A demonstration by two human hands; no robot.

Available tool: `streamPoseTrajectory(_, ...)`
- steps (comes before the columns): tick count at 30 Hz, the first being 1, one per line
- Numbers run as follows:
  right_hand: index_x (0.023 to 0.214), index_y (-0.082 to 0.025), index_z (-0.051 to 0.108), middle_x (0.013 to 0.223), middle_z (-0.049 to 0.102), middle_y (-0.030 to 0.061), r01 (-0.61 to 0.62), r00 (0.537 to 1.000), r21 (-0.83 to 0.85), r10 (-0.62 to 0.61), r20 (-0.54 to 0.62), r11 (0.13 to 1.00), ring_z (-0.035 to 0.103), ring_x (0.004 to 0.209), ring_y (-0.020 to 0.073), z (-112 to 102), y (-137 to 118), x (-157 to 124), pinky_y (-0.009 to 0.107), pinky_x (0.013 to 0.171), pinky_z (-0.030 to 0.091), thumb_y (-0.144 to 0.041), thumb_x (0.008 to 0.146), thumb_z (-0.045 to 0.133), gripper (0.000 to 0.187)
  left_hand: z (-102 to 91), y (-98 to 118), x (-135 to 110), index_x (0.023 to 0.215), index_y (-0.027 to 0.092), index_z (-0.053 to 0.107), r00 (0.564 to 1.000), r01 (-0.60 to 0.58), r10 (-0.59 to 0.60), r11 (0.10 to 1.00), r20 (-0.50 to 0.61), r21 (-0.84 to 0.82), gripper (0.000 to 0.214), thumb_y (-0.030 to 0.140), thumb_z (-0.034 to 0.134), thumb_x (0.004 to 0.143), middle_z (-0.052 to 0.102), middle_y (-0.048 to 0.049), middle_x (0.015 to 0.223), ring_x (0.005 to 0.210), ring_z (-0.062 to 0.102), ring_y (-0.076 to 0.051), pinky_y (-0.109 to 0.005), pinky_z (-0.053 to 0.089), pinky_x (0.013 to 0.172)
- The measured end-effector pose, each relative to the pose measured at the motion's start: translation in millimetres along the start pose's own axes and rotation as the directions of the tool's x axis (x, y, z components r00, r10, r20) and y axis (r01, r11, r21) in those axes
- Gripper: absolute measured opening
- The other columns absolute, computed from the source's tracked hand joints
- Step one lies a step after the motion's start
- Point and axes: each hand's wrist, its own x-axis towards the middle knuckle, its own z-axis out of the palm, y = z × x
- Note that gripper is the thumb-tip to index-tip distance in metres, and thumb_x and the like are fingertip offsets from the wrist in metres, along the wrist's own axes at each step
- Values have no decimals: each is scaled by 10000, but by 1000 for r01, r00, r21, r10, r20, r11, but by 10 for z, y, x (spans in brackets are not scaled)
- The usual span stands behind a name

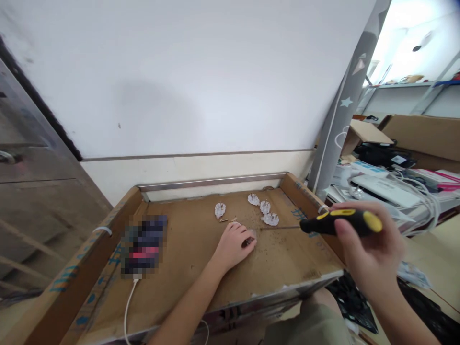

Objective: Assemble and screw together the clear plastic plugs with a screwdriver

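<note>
My left hand [234,245] rests on the brown cardboard work surface [201,278], fingers curled round a small part I cannot make out. My right hand [370,249] grips a screwdriver [339,222] with a black and yellow handle. Its thin shaft points left, the tip close to my left hand's fingers. Just beyond the hands lie several small clear plastic plug parts [270,219], one more of them [220,209] further left, with tiny metal bits beside it.
A blurred phone [143,244] lies at the left of the tray with a white cable [128,306] running off the front edge. Cardboard walls rim the tray. To the right stand a grey post [338,124], boxes and cables on another bench.
</note>
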Motion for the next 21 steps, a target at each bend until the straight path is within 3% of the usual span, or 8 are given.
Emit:
streamPoseTrajectory(1,885,-185,549,873,570,42,-55,997,188,63,-38,981,574,797,153,86,-62,72,333,756,455,-348,759,576,208,-5,1,-6,798,216,619,1000,3,-3,1000,3,-4,112,263,523,833,626,1,811,849,521,-168,-331,353,881)
streamPoseTrajectory(3,863,-185,510,779,565,17,-269,961,479,264,80,835,582,666,135,265,-144,149,309,624,479,-392,779,541,226,-13,-2,-16,797,218,619,1000,11,-11,1000,8,-20,100,259,532,824,629,5,806,839,522,-167,-329,355,867)
streamPoseTrajectory(4,812,-173,498,660,531,-9,-346,934,540,338,119,767,544,564,109,342,-180,169,260,533,452,-407,772,547,242,-16,-4,-21,800,220,619,1000,17,-17,999,5,-32,91,258,539,818,632,8,809,840,522,-168,-329,354,863)
streamPoseTrajectory(6,701,-161,458,484,416,-55,-401,891,597,448,76,695,408,408,60,437,-268,208,182,395,331,-423,740,573,289,-21,-8,-32,811,225,621,999,35,-35,998,-1,-60,77,258,552,805,639,12,817,847,524,-171,-329,353,857)
streamPoseTrajectory(9,617,-166,426,394,343,-66,-297,894,656,444,-66,694,303,329,51,450,-453,294,172,323,222,-436,713,551,312,-20,-8,-41,817,228,625,999,53,-52,994,12,-99,69,251,570,782,648,15,815,846,528,-175,-327,355,849)
streamPoseTrajectory(12,597,-171,434,385,352,-62,-212,923,687,373,-93,695,313,316,61,455,-599,357,182,307,225,-423,688,556,295,-13,-5,-35,822,232,628,998,55,-53,990,21,-126,79,227,566,775,659,21,829,846,532,-173,-327,351,853)
streamPoseTrajectory(17,613,-170,401,384,339,-75,-349,884,700,467,25,623,279,307,39,659,-550,303,161,309,204,-461,689,600,360,-24,1,-23,793,230,622,996,82,-77,987,43,-138,103,167,549,758,667,33,791,810,546,-162,-319,350,814)
streamPoseTrajectory(21,632,-165,411,385,341,-77,-372,880,680,474,40,632,282,318,35,740,-457,269,152,313,203,-461,709,604,361,-42,11,-22,799,228,618,997,70,-64,990,45,-126,111,160,546,749,666,32,797,812,545,-162,-316,350,812)
